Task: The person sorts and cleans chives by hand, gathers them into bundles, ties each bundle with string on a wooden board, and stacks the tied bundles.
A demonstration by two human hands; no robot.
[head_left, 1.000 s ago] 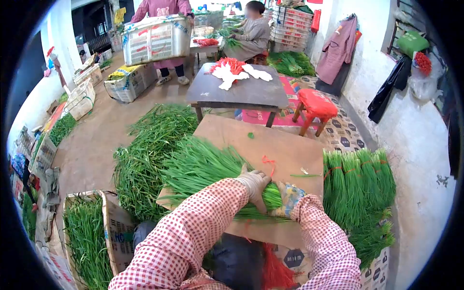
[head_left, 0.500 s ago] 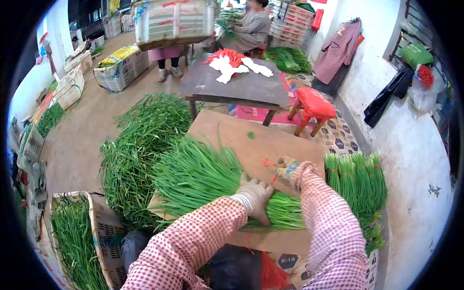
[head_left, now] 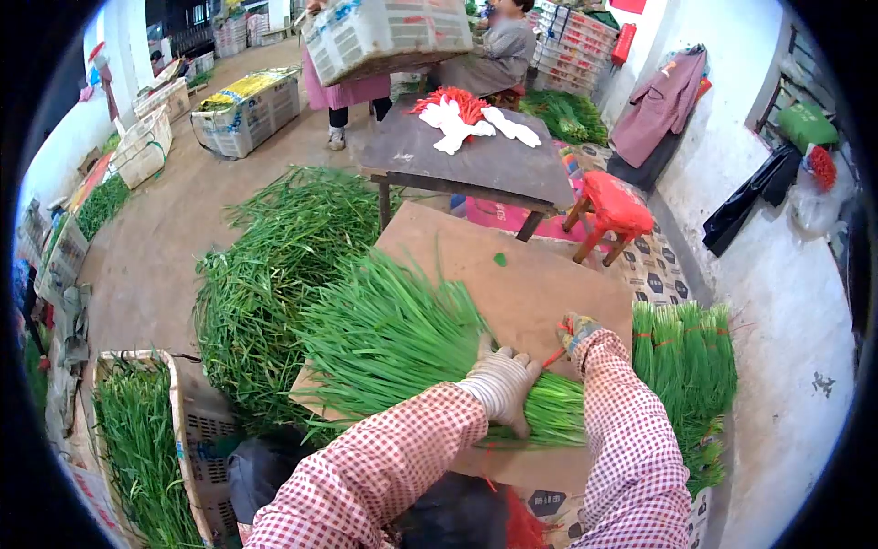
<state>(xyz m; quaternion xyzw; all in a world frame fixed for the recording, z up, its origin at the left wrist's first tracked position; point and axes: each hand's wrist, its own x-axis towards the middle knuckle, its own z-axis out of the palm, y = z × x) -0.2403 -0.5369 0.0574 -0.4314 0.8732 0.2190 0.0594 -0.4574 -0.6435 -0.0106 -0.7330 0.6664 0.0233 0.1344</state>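
Observation:
A large bunch of long green garlic chives (head_left: 393, 339) lies across a brown board (head_left: 540, 270), leaf ends spread to the left and stalk ends to the right. My left hand (head_left: 503, 384), in a pale glove, is wrapped over the stalks and presses them down. Just to its right my right hand (head_left: 580, 333), in a stained glove, pinches a red tie (head_left: 554, 357) stretched taut from near the left hand. Part of the tie is hidden under the bunch and the fingers. More red strands (head_left: 525, 523) hang below the board's near edge.
Tied chive bunches (head_left: 686, 357) stand at the right. A loose green heap (head_left: 274, 274) and a filled crate (head_left: 174, 403) are on the left. Ahead are a dark table (head_left: 430, 165) with white gloves (head_left: 446, 123), a red stool (head_left: 617, 201), a person carrying a crate (head_left: 389, 37) and a seated person.
My right hand has drawn the red tie tighter, and its loose loop no longer shows. The left hand stays on the chives. The person carrying the crate has shifted right in view.

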